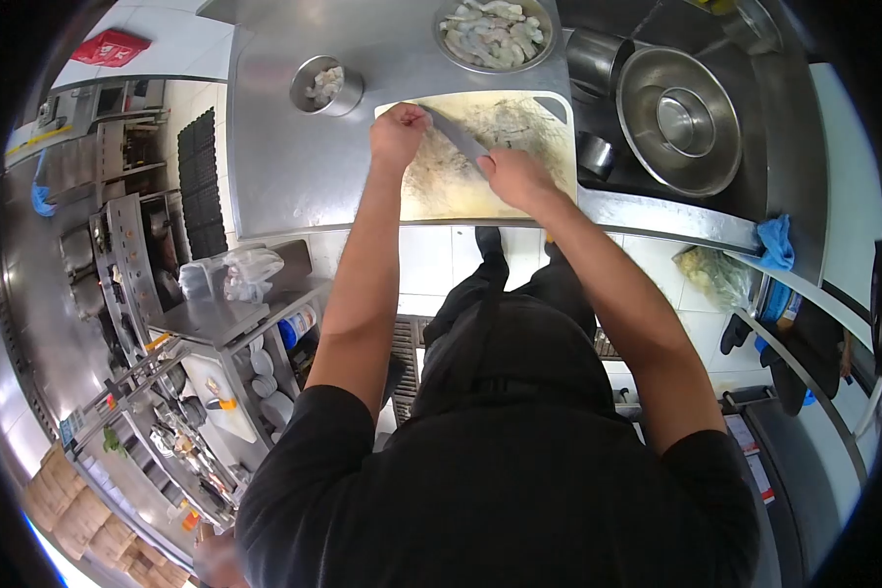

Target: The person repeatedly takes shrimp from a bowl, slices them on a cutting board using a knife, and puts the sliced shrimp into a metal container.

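My right hand [519, 179] is wrapped round the handle of a kitchen knife [458, 135], whose blade points up and left over the white cutting board [490, 201]. Close to the blade's tip, at the board's upper left corner, my left hand [400, 135] is closed in a pinch; what its fingers hold, if anything, is too small to make out. Beyond the board stands a steel bowl [551, 47] of pale raw pieces that look like peeled shrimp [495, 37]. A small steel pot [354, 95] with a few similar pieces [324, 86] stands left of the board.
To the right, a sink [755, 167] holds a large steel basin [640, 147] with a smaller bowl [686, 122] inside, plus other steel pots. A blue cloth [776, 242] hangs at its edge. A metal cart [216, 323] with plastic bags stands behind on the left.
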`<state>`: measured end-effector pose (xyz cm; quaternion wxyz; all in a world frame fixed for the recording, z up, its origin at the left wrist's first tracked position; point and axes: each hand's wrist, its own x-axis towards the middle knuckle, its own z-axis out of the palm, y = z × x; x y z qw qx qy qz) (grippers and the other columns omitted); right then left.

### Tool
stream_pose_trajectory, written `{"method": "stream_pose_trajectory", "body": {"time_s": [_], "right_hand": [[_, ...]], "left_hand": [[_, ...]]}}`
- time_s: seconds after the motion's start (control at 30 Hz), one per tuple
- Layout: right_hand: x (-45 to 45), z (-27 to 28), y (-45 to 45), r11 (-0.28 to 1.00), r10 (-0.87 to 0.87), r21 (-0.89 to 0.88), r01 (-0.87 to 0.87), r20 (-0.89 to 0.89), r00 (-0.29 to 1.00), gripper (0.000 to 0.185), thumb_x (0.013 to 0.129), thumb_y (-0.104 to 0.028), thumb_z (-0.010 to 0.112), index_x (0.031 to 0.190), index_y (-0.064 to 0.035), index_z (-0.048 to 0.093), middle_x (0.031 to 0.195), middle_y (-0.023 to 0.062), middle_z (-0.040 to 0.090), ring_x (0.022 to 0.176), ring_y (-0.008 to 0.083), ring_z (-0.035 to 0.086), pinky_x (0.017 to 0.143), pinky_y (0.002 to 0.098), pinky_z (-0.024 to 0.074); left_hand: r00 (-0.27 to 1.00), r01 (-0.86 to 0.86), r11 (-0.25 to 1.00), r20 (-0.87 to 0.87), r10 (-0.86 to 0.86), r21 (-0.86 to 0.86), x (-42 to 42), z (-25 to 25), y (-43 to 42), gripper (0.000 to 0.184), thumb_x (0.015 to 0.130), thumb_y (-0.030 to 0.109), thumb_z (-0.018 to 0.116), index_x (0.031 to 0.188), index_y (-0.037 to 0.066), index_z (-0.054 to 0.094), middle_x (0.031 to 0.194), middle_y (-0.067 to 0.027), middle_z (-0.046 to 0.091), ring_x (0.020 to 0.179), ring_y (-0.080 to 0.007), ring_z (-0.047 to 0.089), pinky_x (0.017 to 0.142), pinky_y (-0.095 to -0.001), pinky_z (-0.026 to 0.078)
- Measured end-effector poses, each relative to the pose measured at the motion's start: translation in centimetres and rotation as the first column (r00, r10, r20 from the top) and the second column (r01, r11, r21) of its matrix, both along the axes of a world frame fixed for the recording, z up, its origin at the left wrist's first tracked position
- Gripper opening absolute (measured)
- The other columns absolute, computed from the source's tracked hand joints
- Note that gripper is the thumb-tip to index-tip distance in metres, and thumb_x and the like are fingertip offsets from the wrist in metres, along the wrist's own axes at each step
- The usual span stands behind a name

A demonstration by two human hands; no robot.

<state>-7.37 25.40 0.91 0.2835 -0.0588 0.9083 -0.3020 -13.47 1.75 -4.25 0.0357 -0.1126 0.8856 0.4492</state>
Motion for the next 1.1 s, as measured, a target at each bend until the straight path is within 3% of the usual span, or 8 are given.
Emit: {"method": "stream_pose_trajectory", "body": {"time_s": [0.23, 0.43, 0.53, 0.63, 0.83, 0.93, 1.03, 1.1], "right_hand": [[5.1, 0.3, 0.0, 0.998, -0.062, -0.002, 0.062, 0.034, 0.997, 0.040, 0.107, -0.036, 0.050, 0.105, -0.0021, 0.070, 0.102, 0.0229, 0.074, 0.098, 0.0450, 0.070, 0.088, 0.0561, 0.0538], [7.6, 1.7, 1.3, 1.000, -0.023, -0.006, 0.023, 0.038, 0.999, 0.039, 0.107, -0.036, 0.050, 0.105, -0.0031, 0.070, 0.101, 0.0232, 0.074, 0.099, 0.0451, 0.070, 0.088, 0.0561, 0.0537], [8.0, 2.4, 2.6, 0.997, -0.077, 0.016, 0.076, 0.047, 0.996, 0.038, 0.107, -0.036, 0.049, 0.105, -0.0036, 0.070, 0.102, 0.0230, 0.074, 0.098, 0.0453, 0.070, 0.088, 0.0564, 0.0538], [7.9, 1.8, 3.8, 0.994, -0.090, 0.064, 0.089, 0.006, 0.996, 0.038, 0.107, -0.037, 0.049, 0.106, -0.0041, 0.069, 0.101, 0.0229, 0.074, 0.097, 0.0458, 0.070, 0.087, 0.0566, 0.0540], [7.7, 2.0, 5.9, 0.981, -0.167, 0.100, 0.165, 0.006, 0.986, 0.038, 0.108, -0.038, 0.048, 0.108, -0.0049, 0.067, 0.098, 0.0231, 0.074, 0.096, 0.0464, 0.070, 0.086, 0.0574, 0.0540], [8.6, 1.5, 7.1, 0.984, -0.150, 0.095, 0.147, 0.020, 0.988, 0.037, 0.108, -0.038, 0.048, 0.108, -0.0061, 0.067, 0.098, 0.0236, 0.073, 0.096, 0.0466, 0.070, 0.085, 0.0584, 0.0532], [10.0, 1.6, 8.6, 0.988, -0.140, 0.070, 0.135, 0.074, 0.987, 0.038, 0.108, -0.039, 0.048, 0.106, -0.0054, 0.067, 0.097, 0.0242, 0.073, 0.096, 0.0469, 0.069, 0.085, 0.0589, 0.0521], [11.3, 0.9, 9.5, 0.990, -0.134, 0.044, 0.131, 0.075, 0.988, 0.039, 0.108, -0.038, 0.048, 0.104, -0.0043, 0.067, 0.096, 0.0244, 0.072, 0.095, 0.0473, 0.069, 0.084, 0.0589, 0.0517]], "left_hand": [[1.000, 0.013, 0.988, -0.017, -0.016, -0.153, 0.1, -0.2, -0.2, 0.019, 0.087, 0.015, 0.081, 0.100, 0.004, 0.075, 0.091, -0.0060, 0.078, 0.082, -0.0145, 0.073, 0.078, -0.0305, 0.057], [0.997, 0.077, 0.960, 0.018, -0.075, -0.267, 0.1, 1.2, 0.3, 0.021, 0.088, 0.008, 0.073, 0.108, 0.009, 0.074, 0.100, -0.0097, 0.077, 0.088, -0.0235, 0.074, 0.082, -0.0349, 0.058], [0.946, 0.198, 0.885, -0.156, -0.286, -0.420, -0.5, 0.6, -1.1, 0.030, 0.085, 0.003, 0.069, 0.113, 0.012, 0.073, 0.107, -0.0119, 0.072, 0.092, -0.0288, 0.071, 0.084, -0.0390, 0.057], [0.902, 0.319, 0.837, -0.130, -0.413, -0.445, -0.5, 0.6, -1.9, 0.030, 0.083, 0.000, 0.066, 0.110, 0.011, 0.072, 0.110, -0.0140, 0.068, 0.091, -0.0325, 0.069, 0.084, -0.0424, 0.057], [0.901, 0.358, 0.770, -0.021, -0.433, -0.529, 0.9, 2.7, -1.0, 0.019, 0.085, 0.004, 0.068, 0.103, 0.009, 0.068, 0.105, -0.0127, 0.070, 0.093, -0.0339, 0.070, 0.082, -0.0436, 0.057], [0.916, 0.322, 0.825, -0.068, -0.396, -0.466, 1.4, 3.1, -0.9, 0.017, 0.087, 0.009, 0.065, 0.104, 0.011, 0.066, 0.103, -0.0103, 0.067, 0.095, -0.0349, 0.068, 0.085, -0.0480, 0.056], [0.946, 0.120, 0.920, -0.238, -0.220, -0.374, 0.6, 5.3, -2.3, 0.016, 0.086, 0.011, 0.067, 0.103, 0.011, 0.066, 0.102, -0.0101, 0.068, 0.093, -0.0364, 0.069, 0.081, -0.0479, 0.057], [0.903, -0.050, 0.880, -0.398, -0.162, -0.473, -1.4, 7.1, -5.2, 0.016, 0.086, 0.012, 0.069, 0.101, 0.010, 0.066, 0.104, -0.0102, 0.070, 0.093, -0.0370, 0.070, 0.079, -0.0471, 0.058]]}}
